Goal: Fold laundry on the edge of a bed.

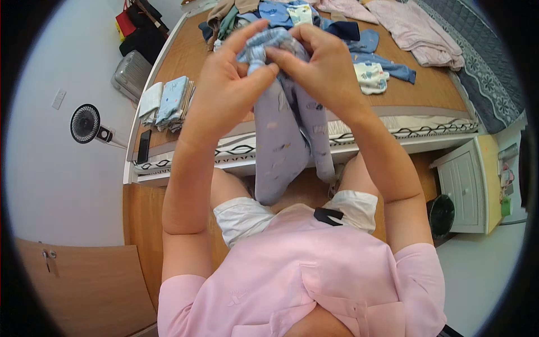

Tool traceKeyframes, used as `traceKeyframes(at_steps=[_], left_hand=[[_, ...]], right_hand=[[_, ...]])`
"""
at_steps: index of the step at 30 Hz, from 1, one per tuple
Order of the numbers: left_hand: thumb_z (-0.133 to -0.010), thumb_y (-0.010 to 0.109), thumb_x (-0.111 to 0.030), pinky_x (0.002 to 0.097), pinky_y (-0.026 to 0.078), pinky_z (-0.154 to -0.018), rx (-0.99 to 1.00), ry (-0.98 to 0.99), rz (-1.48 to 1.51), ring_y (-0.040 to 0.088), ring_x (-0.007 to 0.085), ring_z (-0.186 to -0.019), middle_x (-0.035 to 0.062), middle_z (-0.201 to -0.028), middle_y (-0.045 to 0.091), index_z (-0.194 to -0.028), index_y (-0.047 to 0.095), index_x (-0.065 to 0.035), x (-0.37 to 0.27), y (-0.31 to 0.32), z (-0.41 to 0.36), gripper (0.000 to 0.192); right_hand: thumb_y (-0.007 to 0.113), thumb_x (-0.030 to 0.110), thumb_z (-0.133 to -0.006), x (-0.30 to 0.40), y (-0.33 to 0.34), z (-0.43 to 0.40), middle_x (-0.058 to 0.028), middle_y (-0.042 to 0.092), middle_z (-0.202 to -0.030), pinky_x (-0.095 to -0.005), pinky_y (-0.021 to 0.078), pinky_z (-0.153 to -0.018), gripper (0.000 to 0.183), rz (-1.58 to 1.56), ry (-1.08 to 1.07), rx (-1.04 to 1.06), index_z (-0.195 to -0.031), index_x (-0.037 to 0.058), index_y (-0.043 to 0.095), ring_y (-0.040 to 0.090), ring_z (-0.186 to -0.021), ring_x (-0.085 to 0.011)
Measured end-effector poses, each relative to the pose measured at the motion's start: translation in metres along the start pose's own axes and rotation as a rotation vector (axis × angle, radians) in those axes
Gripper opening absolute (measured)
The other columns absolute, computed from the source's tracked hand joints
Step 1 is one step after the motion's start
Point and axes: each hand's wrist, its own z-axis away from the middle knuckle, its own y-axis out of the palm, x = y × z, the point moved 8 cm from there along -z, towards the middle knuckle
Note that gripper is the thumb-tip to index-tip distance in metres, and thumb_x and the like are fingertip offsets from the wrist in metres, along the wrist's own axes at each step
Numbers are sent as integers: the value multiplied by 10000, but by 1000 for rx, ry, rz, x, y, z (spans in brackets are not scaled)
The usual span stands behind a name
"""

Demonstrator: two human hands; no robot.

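Between my two hands hangs a pair of small greyish-lavender printed trousers (280,143), held up by a bunched light-blue elastic waistband (269,40). My left hand (236,76) grips the left side of that band, thumb across the front and fingers behind. On the other side my right hand (318,59) pinches the band between thumb and fingers. Both legs dangle down in front of the bed edge, above my lap. Behind my hands, a loose heap of small clothes (276,14) lies on the bed mat (425,86).
Folded clothes (172,99) are stacked at the bed's left, with a black phone (144,146) nearer the edge. A fan (85,123) and grey suitcase (132,76) stand left. Pink fabric (421,38) lies far right. A white cabinet (461,193) and black bin (441,216) stand at right.
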Motion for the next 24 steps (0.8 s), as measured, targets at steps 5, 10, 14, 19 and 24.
traceKeyframes(at_steps=[5, 10, 14, 19, 24], left_hand=[[-884, 605, -6, 223, 514, -640, -124, 71, 40, 645, 82, -702, 52, -845, 695, -1385, 505, -13, -16, -32, 2, 511], [-895, 578, 14, 212, 509, -694, -157, 10, -64, 655, 87, -790, 94, -943, 709, -1210, 604, 0, -4, -77, 16, 316], [-877, 553, 42, 195, 480, -657, -155, 11, -54, 629, 71, -801, 42, -905, 684, -1147, 618, -20, 1, -66, 23, 285], [-804, 500, 50, 188, 438, -592, -214, 149, -190, 559, 49, -710, 25, -956, 626, -1112, 591, -9, 6, -67, 24, 327], [-819, 594, -59, 237, 467, -619, -210, 87, -298, 589, 82, -744, 60, -1032, 638, -1235, 570, -15, 9, -62, 29, 418]], right_hand=[[707, 243, -904, 18, -29, -10, -35, 621, -699, -225, 438, -520, 225, -123, 41, 53, -937, 21, 704, 536, -562, -111], [730, 211, -891, -26, -66, -9, 4, 622, -757, -257, 417, -586, 201, -168, 193, 40, -1017, 56, 705, 526, -677, -87], [738, 307, -897, -32, -59, -1, 48, 618, -818, -188, 406, -649, 271, -296, 74, 18, -988, 60, 672, 509, -742, -28], [743, 282, -901, -16, -59, 3, 44, 635, -847, -207, 449, -682, 271, -388, 59, 49, -1022, 50, 673, 544, -780, -41], [754, 254, -888, -2, -49, 5, 39, 633, -831, -202, 444, -671, 247, -409, 29, 46, -1000, 49, 672, 544, -765, -42]])
